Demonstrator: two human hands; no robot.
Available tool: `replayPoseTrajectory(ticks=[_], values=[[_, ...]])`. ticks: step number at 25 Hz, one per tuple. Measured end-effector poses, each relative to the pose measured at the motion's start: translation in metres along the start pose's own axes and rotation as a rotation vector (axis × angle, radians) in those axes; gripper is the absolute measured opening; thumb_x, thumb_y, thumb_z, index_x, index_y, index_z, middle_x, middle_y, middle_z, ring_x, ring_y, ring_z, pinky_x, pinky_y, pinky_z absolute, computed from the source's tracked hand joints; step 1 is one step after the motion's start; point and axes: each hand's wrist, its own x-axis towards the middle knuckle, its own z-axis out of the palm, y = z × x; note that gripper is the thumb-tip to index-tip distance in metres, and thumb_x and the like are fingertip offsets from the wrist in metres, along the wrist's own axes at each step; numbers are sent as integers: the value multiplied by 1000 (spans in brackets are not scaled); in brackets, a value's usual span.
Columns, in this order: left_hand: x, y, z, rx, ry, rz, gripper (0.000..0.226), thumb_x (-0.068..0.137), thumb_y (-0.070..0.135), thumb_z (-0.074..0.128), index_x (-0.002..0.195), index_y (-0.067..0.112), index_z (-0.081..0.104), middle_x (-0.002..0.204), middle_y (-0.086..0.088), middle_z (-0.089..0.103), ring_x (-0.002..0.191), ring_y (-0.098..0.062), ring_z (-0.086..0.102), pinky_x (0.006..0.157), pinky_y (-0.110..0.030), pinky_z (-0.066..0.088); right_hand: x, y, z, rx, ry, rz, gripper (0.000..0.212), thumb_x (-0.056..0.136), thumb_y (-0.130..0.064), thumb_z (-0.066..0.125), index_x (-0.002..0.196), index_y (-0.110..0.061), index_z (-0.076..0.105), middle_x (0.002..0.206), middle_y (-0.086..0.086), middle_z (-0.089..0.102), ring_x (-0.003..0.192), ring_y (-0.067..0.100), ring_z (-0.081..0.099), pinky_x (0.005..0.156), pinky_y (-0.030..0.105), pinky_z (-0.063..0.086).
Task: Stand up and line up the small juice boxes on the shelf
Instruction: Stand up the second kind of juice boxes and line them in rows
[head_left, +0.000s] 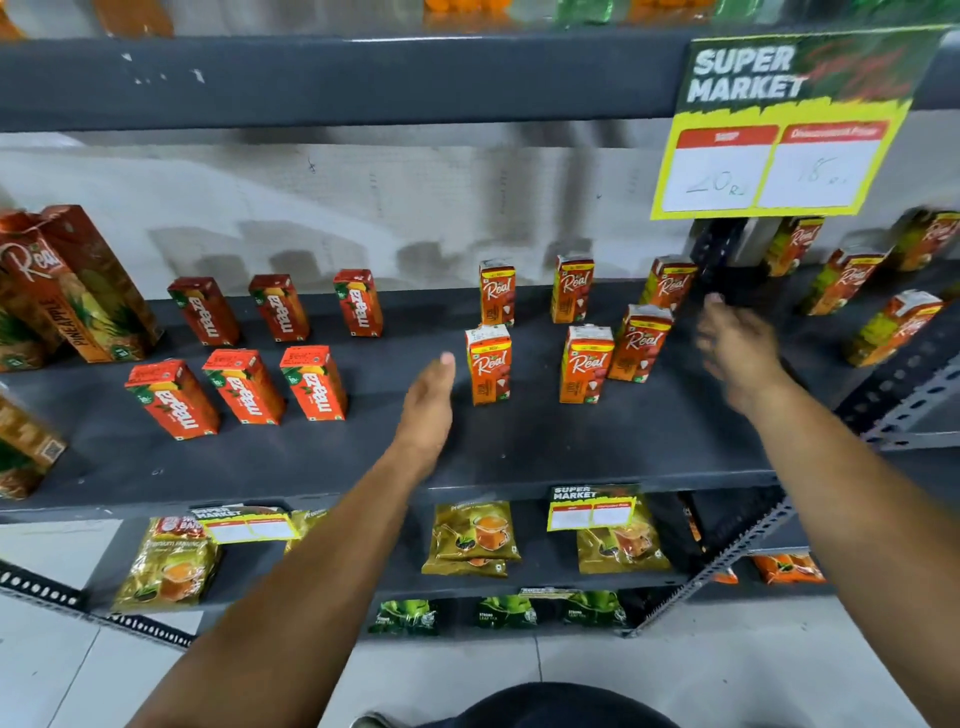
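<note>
**Both hands over the shelf, all small cartons upright**

The left hand (427, 402) reaches out above the dark shelf board (545, 441), fingers straight and held together, palm turned inward, gripping nothing. Just beyond its fingertips, a narrow gap away, stands the nearest Real juice box (489, 365). A second Real box (585, 365) stands to that hand's right in the same front row, with a third (640, 343) touching or nearly touching it, set slightly further back. Three more Real boxes stand behind: one (497, 293), one (571, 289) and one (670, 283) nearest the right hand (740, 353). The right hand is blurred; its fingers appear spread and loose, and it holds nothing, hovering just right of the third box.

To the left of the left hand, six Maaza juice boxes (313, 383) stand in two rows of three, well apart from it. Further left stand tall Real pineapple cartons (83, 291). Beyond the right hand, more Real boxes (891, 327) stand. A yellow Super Market price tag (779, 156) hangs above the right hand. Tea pouches (475, 535) lie on the shelf below both forearms.
</note>
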Motion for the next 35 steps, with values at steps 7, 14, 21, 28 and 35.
replayPoseTrajectory(ticks=[7, 14, 21, 28, 35], values=[[16, 8, 47, -129, 63, 52, 48, 97, 55, 36, 124, 20, 55, 111, 0, 64, 99, -11, 61, 86, -24, 47, 8, 13, 47, 51, -83, 49, 50, 85, -52, 61, 127, -25, 57, 121, -3, 62, 106, 14, 59, 75, 28, 43], [31, 0, 59, -131, -42, 67, 55, 91, 60, 46, 125, 18, 59, 118, -6, 66, 107, -17, 63, 97, -36, 48, 0, 25, 53, 167, -77, 112, 16, 88, -35, 58, 100, -24, 61, 98, 3, 67, 96, 21, 64, 72, 32, 47], [25, 1, 87, -143, -114, 122, 49, 93, 56, 46, 124, 21, 58, 119, -2, 66, 110, -14, 61, 92, -29, 49, -23, 30, 65, 202, -36, 133, 23, 87, -43, 58, 107, -33, 56, 110, 3, 64, 101, 20, 62, 81, 37, 50], [26, 5, 88, -132, -201, 126, 50, 87, 53, 52, 124, 20, 54, 114, 5, 64, 106, -9, 61, 77, -14, 49, -18, 41, 60, 166, -128, 110, 77, 76, -69, 59, 138, -26, 44, 131, 4, 58, 115, 20, 59, 94, 39, 48], [62, -3, 65, 287, -366, 200, 91, 48, 15, 96, 126, 22, 48, 120, 3, 64, 115, -16, 59, 99, -36, 46, 14, 46, 24, -330, -634, -76, 84, 58, -44, 88, 130, -22, 50, 125, -3, 63, 115, 10, 59, 100, 35, 47]])
